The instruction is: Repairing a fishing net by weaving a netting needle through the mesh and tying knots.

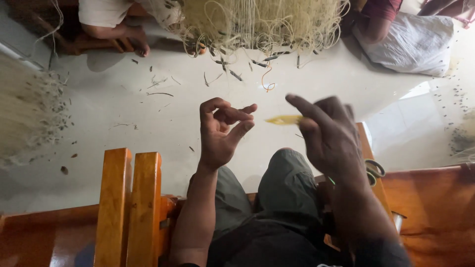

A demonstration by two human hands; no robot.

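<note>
Yellow strip (283, 119) sits pinched in my right hand (329, 136) fingers, over the floor (123, 109) past my knee; left hand (222, 131) curled loosely, holding nothing. Thin grip (blurry here), so it could slip and drop.

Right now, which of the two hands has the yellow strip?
The right hand: the blurred yellow strip sticks out from its fingers, though the grip itself is unclear. The left hand is curled with nothing visible in it.
</note>
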